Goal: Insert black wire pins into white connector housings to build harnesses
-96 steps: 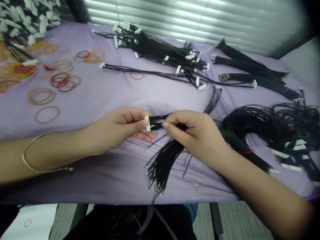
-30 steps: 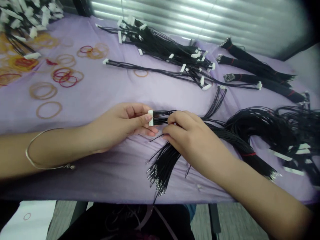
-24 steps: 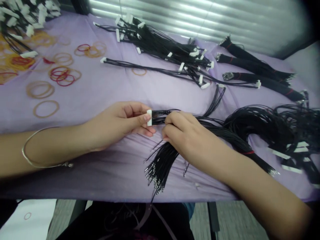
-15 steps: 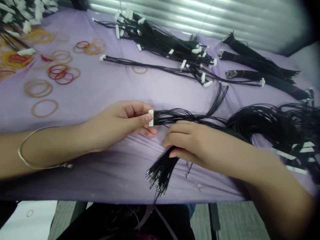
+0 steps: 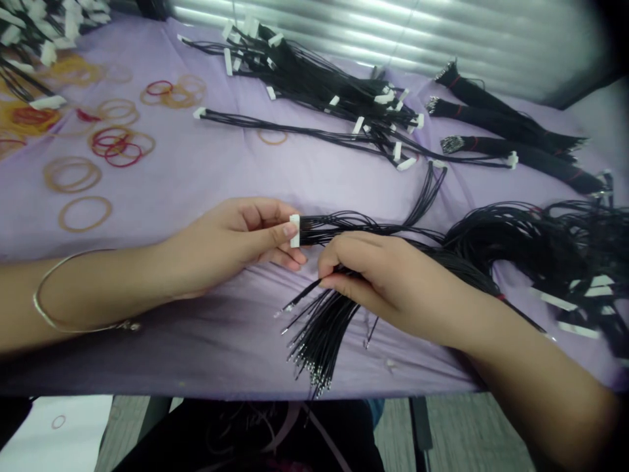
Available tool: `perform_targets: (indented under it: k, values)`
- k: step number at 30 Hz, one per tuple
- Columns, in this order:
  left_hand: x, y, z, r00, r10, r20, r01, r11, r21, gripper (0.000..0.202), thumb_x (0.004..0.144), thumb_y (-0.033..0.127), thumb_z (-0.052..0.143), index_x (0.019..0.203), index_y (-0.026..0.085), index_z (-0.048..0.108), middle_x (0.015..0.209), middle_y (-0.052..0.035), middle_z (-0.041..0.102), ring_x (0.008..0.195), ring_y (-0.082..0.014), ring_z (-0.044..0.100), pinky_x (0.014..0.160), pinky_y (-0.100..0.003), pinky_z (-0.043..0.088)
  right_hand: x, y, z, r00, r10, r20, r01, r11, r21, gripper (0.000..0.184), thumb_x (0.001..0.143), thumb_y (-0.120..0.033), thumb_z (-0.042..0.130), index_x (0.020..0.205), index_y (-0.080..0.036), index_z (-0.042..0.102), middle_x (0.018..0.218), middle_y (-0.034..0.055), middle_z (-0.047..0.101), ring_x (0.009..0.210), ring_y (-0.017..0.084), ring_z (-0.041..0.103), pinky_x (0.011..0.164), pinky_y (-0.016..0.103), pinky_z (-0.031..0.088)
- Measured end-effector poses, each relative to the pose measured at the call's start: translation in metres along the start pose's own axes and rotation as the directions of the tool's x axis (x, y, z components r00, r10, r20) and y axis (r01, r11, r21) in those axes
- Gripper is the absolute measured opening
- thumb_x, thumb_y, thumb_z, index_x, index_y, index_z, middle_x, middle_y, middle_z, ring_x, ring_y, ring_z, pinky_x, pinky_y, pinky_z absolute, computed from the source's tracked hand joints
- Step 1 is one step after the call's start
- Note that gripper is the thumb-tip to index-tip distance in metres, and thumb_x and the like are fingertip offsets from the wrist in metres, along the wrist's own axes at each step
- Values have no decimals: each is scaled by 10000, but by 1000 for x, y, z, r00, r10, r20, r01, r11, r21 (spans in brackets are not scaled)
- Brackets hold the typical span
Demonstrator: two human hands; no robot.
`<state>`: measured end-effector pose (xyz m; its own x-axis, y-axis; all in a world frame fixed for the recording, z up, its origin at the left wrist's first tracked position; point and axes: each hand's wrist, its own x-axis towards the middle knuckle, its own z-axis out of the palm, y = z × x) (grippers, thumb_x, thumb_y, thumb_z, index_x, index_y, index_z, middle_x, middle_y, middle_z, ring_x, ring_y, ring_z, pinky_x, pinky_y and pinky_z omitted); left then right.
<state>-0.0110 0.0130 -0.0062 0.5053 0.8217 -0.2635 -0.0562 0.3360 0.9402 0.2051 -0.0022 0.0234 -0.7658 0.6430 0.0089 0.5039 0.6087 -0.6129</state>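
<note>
Head view | left hand [image 5: 221, 246] pinches white connector [image 5: 295, 231] firmly, thumb on top | right hand [image 5: 388, 282] closed on black wires [image 5: 324, 334] | near front edge of lilac tablecloth [image 5: 196, 170]

Thin silver bangle [image 5: 59, 262] on left wrist [image 5: 162, 275], bare forearms [image 5: 531, 373]; dark printed clothing [image 5: 246, 432]

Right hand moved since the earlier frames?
Yes. The right hand has shifted down the view, toward the near edge of the lilac table cloth, and is now lower on the black wires.
</note>
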Motion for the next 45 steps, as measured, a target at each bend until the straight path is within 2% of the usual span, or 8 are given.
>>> perform_targets:
  k: [3,8,12,18,23,28,38,45]
  values:
    - [0,1,1,1000,-9,-9,9,1000,-1,124,849,261,671,827,143,638,732,-11,695,710,-118,693,704,-177,578,0,0,1,998,-28,-59,29,999,19,52,897,-131,548,875,-139,594,842,-10,624,783,67,557,733,180,418]
    - [1,1,2,1000,-2,9,2,1000,-31,113,850,245,669,814,142,641,716,-6,687,702,-113,684,700,-179,578,1,0,4,997,-51,-62,54,997,61,127,928,-150,512,965,-131,633,909,19,634,851,66,564,787,173,429]
    - [1,0,1,1000,2,27,-1,999,-46,116,861,250,664,834,139,644,725,-6,696,688,-99,679,689,-160,571,3,0,5,986,-89,-144,104,989,105,105,910,-128,516,911,-114,620,927,40,602,894,77,546,822,185,434]
    - [1,-2,1,1000,2,-12,-2,1000,-21,111,843,258,680,838,148,663,750,-9,694,723,-112,676,719,-186,573,1,-3,4,975,42,-219,-1,983,184,31,862,-127,570,872,-139,597,818,-9,631,721,61,554,679,190,440]
    - [0,-1,1,1000,-2,-14,2,1000,-20,149,827,296,705,841,154,663,746,-19,698,720,-120,675,718,-192,571,2,-3,4,962,146,-232,-73,952,298,66,850,-165,610,875,-171,671,829,-6,688,735,87,615,665,212,474]
    - [0,0,1,1000,-10,7,10,999,-34,104,846,253,680,832,151,666,732,-3,694,701,-108,670,705,-184,562,4,-2,5,961,167,-219,-73,921,383,105,840,-160,621,901,-178,705,869,-1,705,792,88,642,711,215,496]
    - [0,-1,0,1000,-1,6,1,1000,-19,89,877,223,638,861,138,658,789,-9,686,709,-96,663,718,-175,546,3,-6,3,930,280,-237,-136,862,487,27,783,-143,661,758,-136,670,719,-13,638,640,58,564,569,172,440]
    - [-1,0,1,1000,-1,28,2,999,-32,98,907,207,596,866,125,632,757,-15,679,694,-97,672,687,-158,545,2,-5,-1,939,282,-197,-130,820,557,53,820,-181,648,813,-157,695,772,-10,654,671,59,564,582,174,428]
